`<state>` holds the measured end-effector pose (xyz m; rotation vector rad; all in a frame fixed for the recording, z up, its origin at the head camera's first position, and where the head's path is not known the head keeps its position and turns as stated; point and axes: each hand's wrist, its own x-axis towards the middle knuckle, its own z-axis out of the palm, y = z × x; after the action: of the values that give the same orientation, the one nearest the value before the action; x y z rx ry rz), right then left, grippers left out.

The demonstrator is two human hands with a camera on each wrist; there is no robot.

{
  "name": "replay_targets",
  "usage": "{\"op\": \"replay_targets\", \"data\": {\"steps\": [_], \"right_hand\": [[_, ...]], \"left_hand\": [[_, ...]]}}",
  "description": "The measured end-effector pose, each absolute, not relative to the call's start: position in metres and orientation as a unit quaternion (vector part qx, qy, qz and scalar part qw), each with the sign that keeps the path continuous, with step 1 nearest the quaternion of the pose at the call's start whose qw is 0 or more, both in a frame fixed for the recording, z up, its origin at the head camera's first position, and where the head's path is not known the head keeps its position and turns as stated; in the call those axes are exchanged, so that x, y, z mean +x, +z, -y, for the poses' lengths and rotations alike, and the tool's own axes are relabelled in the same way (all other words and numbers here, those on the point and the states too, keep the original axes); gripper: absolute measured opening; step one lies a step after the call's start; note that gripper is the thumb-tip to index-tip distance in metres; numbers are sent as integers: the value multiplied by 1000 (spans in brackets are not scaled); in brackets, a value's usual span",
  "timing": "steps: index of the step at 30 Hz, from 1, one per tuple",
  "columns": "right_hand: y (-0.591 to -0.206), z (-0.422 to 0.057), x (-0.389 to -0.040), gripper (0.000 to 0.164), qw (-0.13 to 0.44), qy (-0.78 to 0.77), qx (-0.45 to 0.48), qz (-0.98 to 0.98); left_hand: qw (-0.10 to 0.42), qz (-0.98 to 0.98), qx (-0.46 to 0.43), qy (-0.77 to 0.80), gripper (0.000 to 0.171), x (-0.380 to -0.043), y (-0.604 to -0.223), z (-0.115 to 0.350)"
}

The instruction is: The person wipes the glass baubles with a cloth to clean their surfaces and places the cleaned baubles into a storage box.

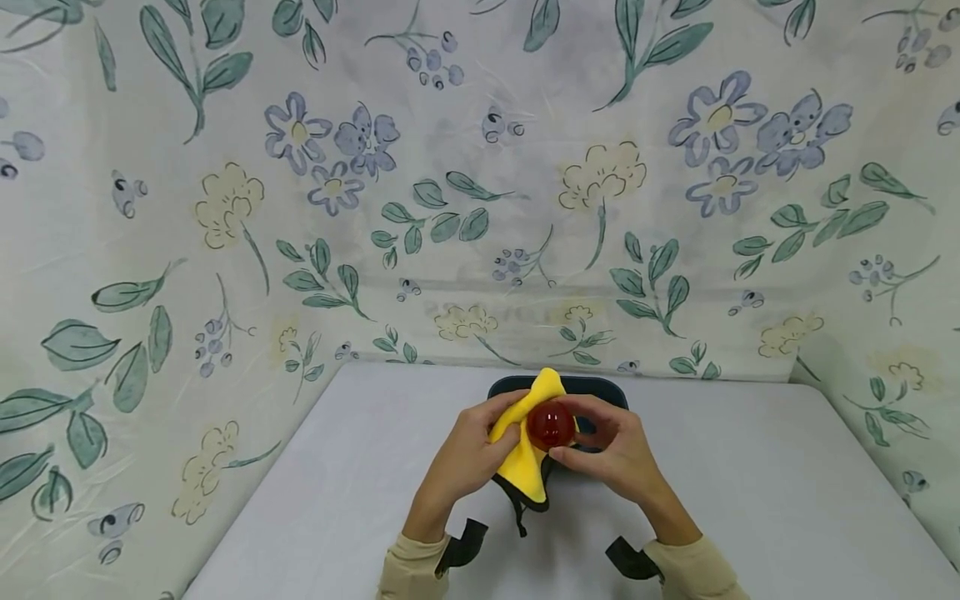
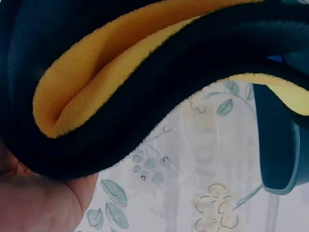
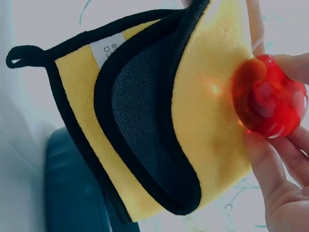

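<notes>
A yellow cloth with a dark border point(image 1: 522, 471) hangs from my left hand point(image 1: 465, 446), whose thumb and fingers pinch it. Its reverse side is dark grey, and a small white label and a black loop show in the right wrist view. Between the thumb and fingers of my right hand point(image 1: 617, 446) is a shiny, see-through red ball point(image 1: 551, 426). The ball point(image 3: 270, 99) touches the yellow face of the cloth point(image 3: 212, 106). In the left wrist view, folds of cloth point(image 2: 96, 72) hide most of my left hand point(image 2: 43, 205).
Behind the hands, a dark blue-green container point(image 1: 600, 386) stands on the white table point(image 1: 360, 450); the hands and cloth cover much of it. A curtain with printed flowers point(image 1: 480, 192) surrounds the table at the back and sides. Black pieces point(image 1: 462, 543) sit at both wrists.
</notes>
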<state>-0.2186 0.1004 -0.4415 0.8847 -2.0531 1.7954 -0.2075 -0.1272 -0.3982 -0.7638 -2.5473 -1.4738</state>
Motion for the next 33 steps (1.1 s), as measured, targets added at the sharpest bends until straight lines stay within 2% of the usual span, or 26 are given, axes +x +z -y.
{"op": "replay_targets", "data": {"steps": [17,33], "right_hand": [[-445,-106,-225,61,164,622,257,721],[-447,-108,-224,57,151,590,243,755]], "left_hand": [[27,840,-245,-483,49,-206,-398,122],[58,820,-263,-505,45,-198,-394,123]]}}
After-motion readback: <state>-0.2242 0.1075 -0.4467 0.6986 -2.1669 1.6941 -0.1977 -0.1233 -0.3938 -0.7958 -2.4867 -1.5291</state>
